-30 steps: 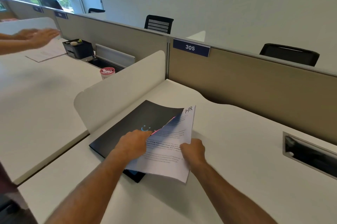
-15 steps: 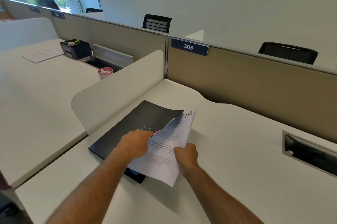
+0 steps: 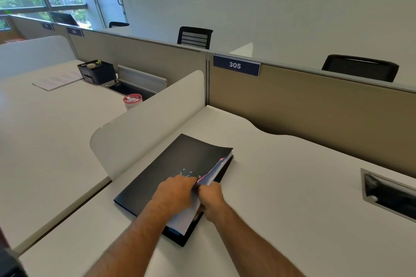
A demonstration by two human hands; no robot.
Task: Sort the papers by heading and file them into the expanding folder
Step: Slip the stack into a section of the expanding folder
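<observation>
Black folder (image 3: 171, 177) flat on the desk (image 3: 281, 186) beside the divider (image 3: 146, 123), sheet (image 3: 184, 220) now almost wholly inside it where half a second ago the "HR" heading stuck well out past the cover. Left hand (image 3: 174, 194) curled on the cover at its open edge, right hand (image 3: 211, 196) pinching the sheet's near edge, the two nearly touching. Probably the end of this filing step: only the near corner left to push in.

Paper (image 3: 180, 223) mostly inside folder (image 3: 166, 171)
</observation>
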